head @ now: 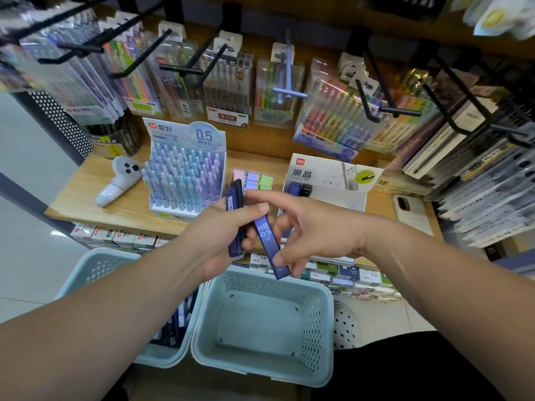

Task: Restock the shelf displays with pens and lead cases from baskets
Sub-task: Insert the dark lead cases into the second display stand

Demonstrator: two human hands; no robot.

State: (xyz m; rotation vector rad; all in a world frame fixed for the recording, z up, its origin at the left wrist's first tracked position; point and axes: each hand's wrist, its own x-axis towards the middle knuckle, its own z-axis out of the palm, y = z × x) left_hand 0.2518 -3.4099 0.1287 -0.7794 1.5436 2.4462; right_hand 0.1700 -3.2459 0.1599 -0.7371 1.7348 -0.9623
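Note:
My left hand grips a small stack of dark blue lead cases above the baskets. One more blue lead case, marked HB 0.5, is pinched by my right hand, with my left thumb touching its top end. Behind the hands on the wooden shelf stands the white lead-case display box holding a few dark cases. To its left is a pen display box full of pastel pens. The left basket holds dark cases; the right basket looks empty.
Pastel erasers lie between the two display boxes. A white tape dispenser rests at the shelf's left, a phone at its right. Packs of pens hang on black hooks above. Boxed stock fills the lower shelf.

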